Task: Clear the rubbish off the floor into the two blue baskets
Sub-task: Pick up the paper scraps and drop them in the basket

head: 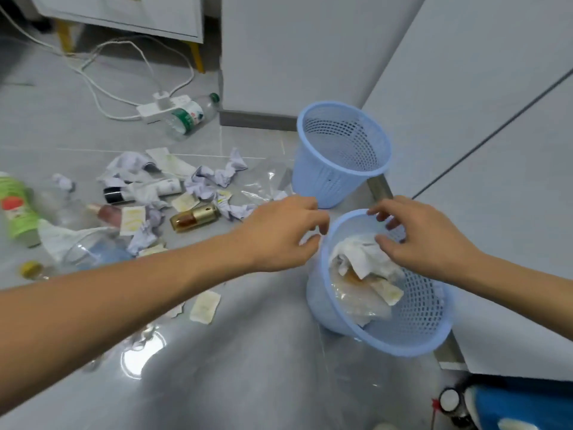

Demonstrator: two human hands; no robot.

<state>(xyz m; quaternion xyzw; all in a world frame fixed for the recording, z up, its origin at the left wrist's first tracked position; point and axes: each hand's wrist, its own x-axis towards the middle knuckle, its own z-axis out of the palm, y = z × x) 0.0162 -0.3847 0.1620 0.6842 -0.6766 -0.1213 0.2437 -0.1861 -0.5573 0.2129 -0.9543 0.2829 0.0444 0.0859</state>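
Observation:
Two blue mesh baskets stand on the grey floor by a white cabinet. The far basket (pixel 322 181) looks empty. The near basket (pixel 424 321) holds crumpled white paper (pixel 359 259), a sachet and clear plastic. My right hand (pixel 424 237) hovers over the near basket's rim, fingers spread, holding nothing. My left hand (pixel 279 231) is just left of that rim, fingers loosely curled and empty. Rubbish lies to the left: crumpled papers (pixel 210 181), a gold-capped amber bottle (pixel 195 217), a black-capped white tube (pixel 142 190), a green bottle (pixel 15 209), sachets (pixel 204 307) and a clear plastic bottle (pixel 192 116).
A white power strip (pixel 155 108) with trailing cables lies on the floor behind the rubbish. White cabinets rise at the back and along the right. A blue object (pixel 521 405) and a small spray can sit at the bottom right. A clear plastic bag (pixel 266 181) lies beside the far basket.

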